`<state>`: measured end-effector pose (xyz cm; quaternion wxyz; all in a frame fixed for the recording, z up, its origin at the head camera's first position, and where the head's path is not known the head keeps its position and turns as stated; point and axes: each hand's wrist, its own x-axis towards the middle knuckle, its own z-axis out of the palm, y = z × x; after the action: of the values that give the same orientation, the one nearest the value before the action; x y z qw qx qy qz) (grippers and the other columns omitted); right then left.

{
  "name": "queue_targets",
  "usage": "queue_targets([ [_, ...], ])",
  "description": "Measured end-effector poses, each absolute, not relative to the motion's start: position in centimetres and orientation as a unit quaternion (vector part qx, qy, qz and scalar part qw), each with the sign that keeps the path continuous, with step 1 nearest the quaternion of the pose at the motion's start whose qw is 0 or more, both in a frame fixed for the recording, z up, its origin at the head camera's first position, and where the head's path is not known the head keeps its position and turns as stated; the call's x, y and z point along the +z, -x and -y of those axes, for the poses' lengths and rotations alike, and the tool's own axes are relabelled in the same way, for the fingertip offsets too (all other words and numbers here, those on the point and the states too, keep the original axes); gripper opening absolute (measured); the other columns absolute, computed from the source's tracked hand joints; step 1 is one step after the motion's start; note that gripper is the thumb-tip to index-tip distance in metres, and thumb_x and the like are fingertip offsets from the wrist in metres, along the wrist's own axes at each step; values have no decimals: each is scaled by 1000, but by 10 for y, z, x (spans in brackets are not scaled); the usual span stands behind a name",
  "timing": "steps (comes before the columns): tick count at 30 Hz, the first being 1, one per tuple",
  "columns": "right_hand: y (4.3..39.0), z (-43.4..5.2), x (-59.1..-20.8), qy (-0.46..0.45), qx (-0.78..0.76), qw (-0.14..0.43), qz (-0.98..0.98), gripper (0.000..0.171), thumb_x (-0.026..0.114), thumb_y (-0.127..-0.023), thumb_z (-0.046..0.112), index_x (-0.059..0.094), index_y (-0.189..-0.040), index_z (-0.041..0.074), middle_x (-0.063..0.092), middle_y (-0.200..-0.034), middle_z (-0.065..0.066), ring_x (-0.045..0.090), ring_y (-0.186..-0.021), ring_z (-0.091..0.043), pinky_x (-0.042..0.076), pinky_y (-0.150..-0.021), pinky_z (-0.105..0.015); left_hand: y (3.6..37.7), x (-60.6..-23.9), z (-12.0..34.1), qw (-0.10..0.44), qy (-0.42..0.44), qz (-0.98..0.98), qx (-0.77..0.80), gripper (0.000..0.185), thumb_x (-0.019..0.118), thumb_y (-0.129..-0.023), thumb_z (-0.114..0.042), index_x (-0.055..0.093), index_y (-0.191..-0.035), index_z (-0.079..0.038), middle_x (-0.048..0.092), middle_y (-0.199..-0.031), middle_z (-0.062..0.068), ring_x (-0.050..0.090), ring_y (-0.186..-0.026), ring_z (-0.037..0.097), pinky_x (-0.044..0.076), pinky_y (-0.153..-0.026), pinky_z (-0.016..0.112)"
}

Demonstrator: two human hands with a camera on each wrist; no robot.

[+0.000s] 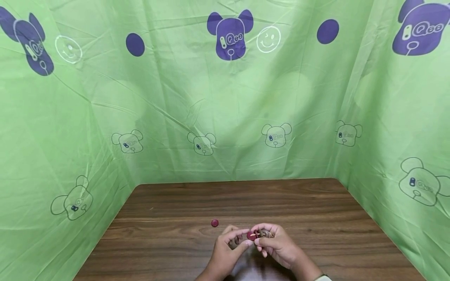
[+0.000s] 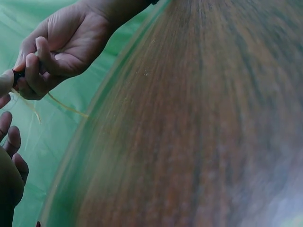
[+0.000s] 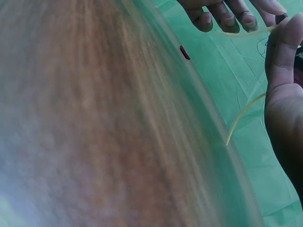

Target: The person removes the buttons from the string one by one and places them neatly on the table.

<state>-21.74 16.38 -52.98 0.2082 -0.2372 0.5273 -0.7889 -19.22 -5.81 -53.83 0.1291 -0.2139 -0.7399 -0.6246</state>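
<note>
Both hands meet over the front of the table. My left hand [image 1: 225,251] pinches a small dark red round bead [image 1: 251,235] between thumb and index finger. Against it, my right hand [image 1: 283,248] grips a cluster of small brownish and red beads [image 1: 263,233] with its thumb and fingertips; part of the cluster is hidden by the fingers. A thin yellow cord [image 3: 244,111] trails from the right hand in the right wrist view, and thinner dark threads show near the fingertips. In the left wrist view, the right hand [image 2: 71,47] has its lower fingers loosely curled.
Another dark red round bead [image 1: 215,223] lies on the brown wood-grain table [image 1: 168,234], beyond the left hand. Green printed cloth [image 1: 232,97] hangs around the table's back and sides.
</note>
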Motion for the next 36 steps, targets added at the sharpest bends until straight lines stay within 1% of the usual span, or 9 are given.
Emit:
queue_targets([
  [7,217,-163,-530,245,-787,209,-526,27,62,-100,-10,70,-122,4,76,-94,4,68,-78,-3,51,-56,-14,193,-540,58,156,238,732,-619,25,87,-92,-11,84,-116,-14,60,-95,26,57,-81,32,52,-71,32],
  [11,217,-164,-529,238,-789,209,-527,29,61,-101,-9,69,-124,6,75,-97,4,67,-77,-2,49,-55,-12,193,-541,58,155,225,735,-621,25,88,-90,-11,85,-115,-16,59,-96,26,56,-79,32,51,-71,30],
  [15,217,-166,-529,225,-790,208,-532,32,59,-101,-8,67,-128,6,76,-101,4,65,-75,-1,44,-52,-11,193,-540,58,148,219,739,-620,26,88,-90,-10,85,-115,-16,59,-97,26,57,-78,35,51,-72,28],
  [20,217,-168,-527,213,-788,209,-539,36,59,-99,-7,67,-131,7,77,-106,5,64,-74,0,42,-51,-11,192,-540,58,150,225,740,-616,25,88,-91,-11,85,-115,-16,59,-95,21,57,-78,34,52,-72,28],
  [23,217,-168,-527,209,-784,206,-547,34,61,-99,-6,70,-128,9,76,-101,7,61,-71,2,40,-52,-11,192,-540,59,146,223,741,-616,25,88,-91,-12,85,-115,-17,59,-95,20,57,-78,34,52,-73,28],
  [26,217,-168,-528,205,-779,199,-559,30,63,-101,-4,73,-123,12,74,-93,10,57,-67,4,38,-52,-11,192,-539,59,140,226,743,-615,25,88,-92,-12,84,-116,-16,59,-97,24,58,-79,36,53,-74,28],
  [31,218,-167,-528,205,-773,190,-569,23,63,-104,-1,76,-117,13,74,-91,11,53,-64,4,35,-51,-11,192,-538,59,132,226,747,-612,26,88,-92,-13,84,-118,-17,59,-100,27,59,-81,36,54,-75,29],
  [34,218,-167,-529,205,-770,192,-573,20,63,-105,1,76,-116,12,71,-88,11,52,-64,3,34,-50,-11,192,-537,59,129,222,748,-612,26,88,-91,-13,84,-117,-18,60,-101,25,60,-81,36,54,-75,29],
  [36,219,-167,-529,202,-766,193,-579,18,63,-105,2,75,-115,12,69,-85,12,51,-64,2,34,-50,-12,192,-537,59,127,216,750,-612,26,88,-91,-13,85,-117,-17,61,-101,21,60,-81,36,54,-75,28],
])
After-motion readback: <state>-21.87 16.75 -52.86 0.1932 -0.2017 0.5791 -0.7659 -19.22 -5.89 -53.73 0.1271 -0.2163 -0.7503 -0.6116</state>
